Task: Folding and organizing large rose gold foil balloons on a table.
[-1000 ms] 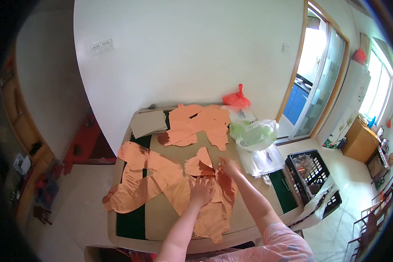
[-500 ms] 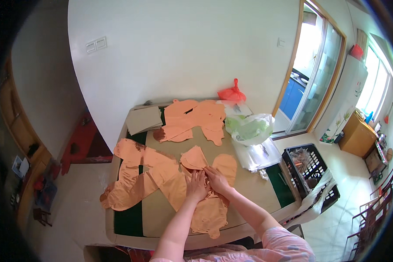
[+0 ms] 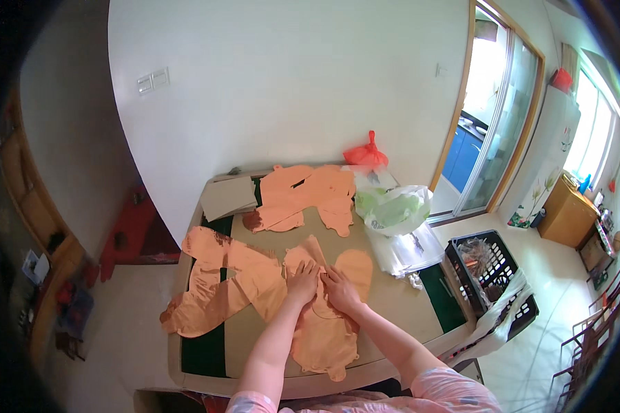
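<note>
Several flat, shiny orange foil pieces, looking like uninflated foil balloons, lie on the table. My left hand (image 3: pixel 302 282) rests on the near foil piece (image 3: pixel 317 344), its fingers stretched forward over the upper middle part. Close beside it, my right hand (image 3: pixel 339 290) presses on the same piece with fingers extended and apart. A folded-over flap (image 3: pixel 304 250) sticks up beyond my fingertips. To the left, a second foil piece (image 3: pixel 213 303) with dark brown patches spreads toward the table edge. Another foil piece (image 3: pixel 306 193) lies at the far side.
Grey-brown boards (image 3: pixel 229 197) are stacked at the far left of the table (image 3: pixel 399 310). On the right are clear plastic sleeves (image 3: pixel 413 249), a white-green plastic bag (image 3: pixel 396 208) and a red tied bag (image 3: pixel 366 153). A black crate (image 3: pixel 455 251) stands beyond the right edge.
My hands have moved slightly apart, and the bunched foil between them lies flatter now. The flap beyond my fingers has shifted and looks narrower. The view has tilted slightly.
</note>
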Motion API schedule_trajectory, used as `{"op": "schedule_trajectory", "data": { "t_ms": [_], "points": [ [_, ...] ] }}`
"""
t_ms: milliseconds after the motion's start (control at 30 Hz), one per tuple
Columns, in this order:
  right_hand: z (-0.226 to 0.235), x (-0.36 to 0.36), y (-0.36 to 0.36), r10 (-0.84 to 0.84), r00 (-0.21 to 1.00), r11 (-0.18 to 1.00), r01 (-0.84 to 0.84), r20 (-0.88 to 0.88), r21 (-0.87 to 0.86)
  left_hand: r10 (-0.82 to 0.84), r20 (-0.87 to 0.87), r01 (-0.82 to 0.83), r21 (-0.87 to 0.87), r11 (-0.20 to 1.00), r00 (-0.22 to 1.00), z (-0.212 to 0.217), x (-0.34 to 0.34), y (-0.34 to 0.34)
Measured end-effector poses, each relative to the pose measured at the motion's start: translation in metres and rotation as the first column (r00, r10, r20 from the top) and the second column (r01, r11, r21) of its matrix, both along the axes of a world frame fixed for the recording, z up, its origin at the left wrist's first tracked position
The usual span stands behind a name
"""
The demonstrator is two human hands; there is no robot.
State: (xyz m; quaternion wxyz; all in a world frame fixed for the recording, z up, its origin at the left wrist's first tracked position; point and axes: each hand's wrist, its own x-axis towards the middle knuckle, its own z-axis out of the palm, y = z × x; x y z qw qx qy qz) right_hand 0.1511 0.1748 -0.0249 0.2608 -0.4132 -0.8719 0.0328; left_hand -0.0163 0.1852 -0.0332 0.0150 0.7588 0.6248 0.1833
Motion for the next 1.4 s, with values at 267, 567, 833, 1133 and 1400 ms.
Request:
{"op": "schedule_trajectory", "data": {
  "t_ms": [267,567,833,1133,1400],
  "points": [
    [-0.003,0.005,-0.001,-0.011,1.000,0.999,0.011,0.008,-0.050,0.033,0.018,-0.033,0.006,0.999,0.999,0.003,0.019,-0.013],
    [0.026,0.033,0.001,-0.610,0.767,0.783,0.621,-0.201,-0.006,0.068,0.029,-0.069,0.019,0.997,0.997,-0.004,0.018,-0.023],
    [-0.005,0.071,0.014,-0.630,0.759,0.772,0.589,-0.164,-0.239,0.050,0.000,-0.050,-0.053,0.997,0.999,0.003,0.026,-0.021],
    [0.027,0.044,-0.004,-0.300,0.938,0.921,0.237,-0.176,-0.309,0.008,-0.140,-0.027,-0.134,0.991,0.990,0.018,0.025,-0.030],
    [0.019,0.027,-0.027,0.093,0.995,0.977,-0.082,0.047,-0.194,0.099,0.290,-0.078,-0.084,0.993,0.952,-0.025,0.018,-0.018]
  ]
}}
